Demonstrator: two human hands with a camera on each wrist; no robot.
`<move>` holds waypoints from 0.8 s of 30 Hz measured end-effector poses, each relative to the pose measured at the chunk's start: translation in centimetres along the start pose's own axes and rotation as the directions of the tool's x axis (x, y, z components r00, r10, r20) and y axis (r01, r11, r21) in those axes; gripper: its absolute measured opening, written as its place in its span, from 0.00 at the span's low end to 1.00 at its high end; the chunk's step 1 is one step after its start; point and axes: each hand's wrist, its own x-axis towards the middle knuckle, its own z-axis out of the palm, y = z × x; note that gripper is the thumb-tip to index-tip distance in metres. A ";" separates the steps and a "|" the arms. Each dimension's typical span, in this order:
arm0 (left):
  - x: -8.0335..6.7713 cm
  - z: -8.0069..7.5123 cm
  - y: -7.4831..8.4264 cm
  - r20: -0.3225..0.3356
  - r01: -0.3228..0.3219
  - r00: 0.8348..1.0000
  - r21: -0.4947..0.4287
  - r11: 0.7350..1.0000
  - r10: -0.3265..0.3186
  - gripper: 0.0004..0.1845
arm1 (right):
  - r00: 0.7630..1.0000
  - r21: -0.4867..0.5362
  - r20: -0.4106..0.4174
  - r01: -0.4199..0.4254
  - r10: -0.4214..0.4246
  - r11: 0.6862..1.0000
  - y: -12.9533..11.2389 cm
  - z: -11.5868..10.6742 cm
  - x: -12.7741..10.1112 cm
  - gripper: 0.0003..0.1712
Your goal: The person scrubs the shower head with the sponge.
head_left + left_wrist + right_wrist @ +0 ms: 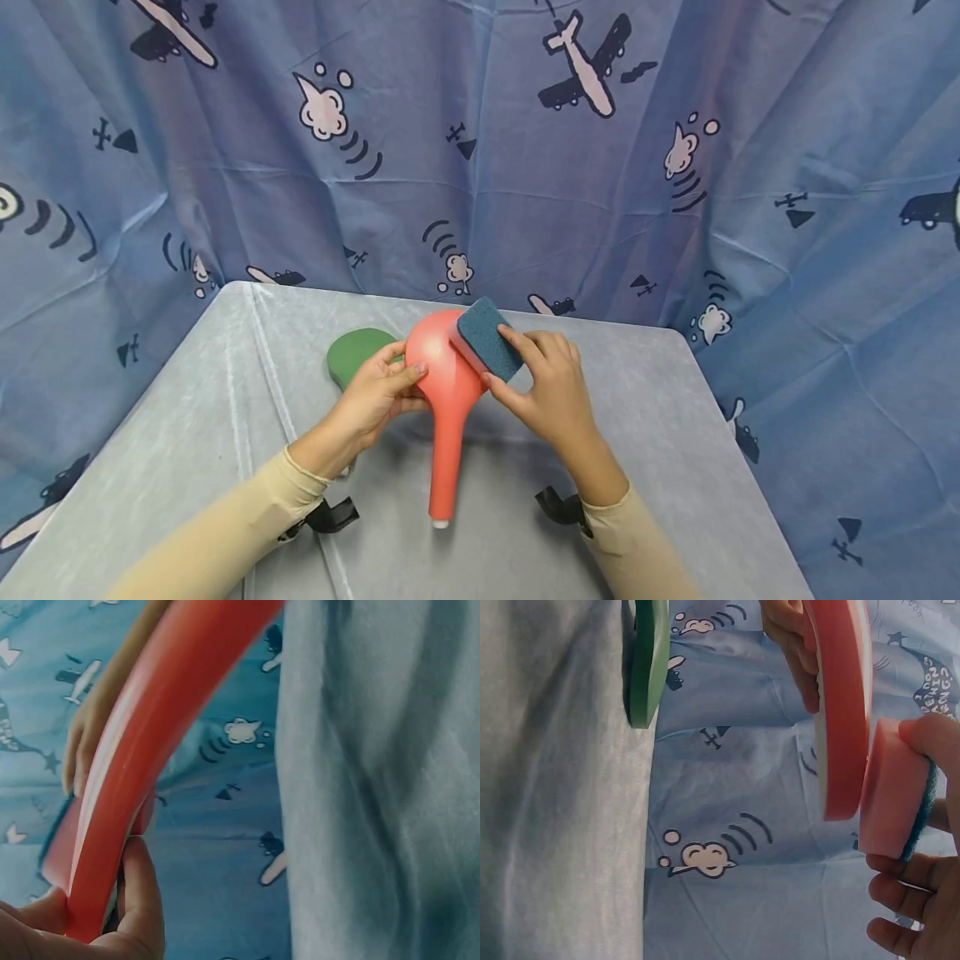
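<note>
My left hand point(378, 390) pinches the rim of a coral-red handheld shower head point(447, 433), thumb on its smooth rounded back. Its handle points toward me and ends in a small white tip. In the right wrist view, a white face shows on the side of the head point(845, 712) away from the sponge. My right hand point(551, 383) grips a sponge point(489, 337) by its edges, with the blue scouring layer outward. The pink foam layer point(889, 795) lies against the red back, at the right side of the head.
A flat green rounded object point(358, 352) lies on the grey cloth-covered table point(660, 467), behind my left hand. A blue curtain point(480, 150) printed with planes and clouds hangs around the table's far and side edges. Black straps point(333, 517) hang at both wrists.
</note>
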 end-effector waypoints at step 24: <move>9.6 -1.5 -5.2 -0.152 0.204 0.970 0.078 0.976 -0.190 0.24 | 0.974 -0.004 0.072 -0.214 0.213 0.977 5.1 0.4 -3.0 0.38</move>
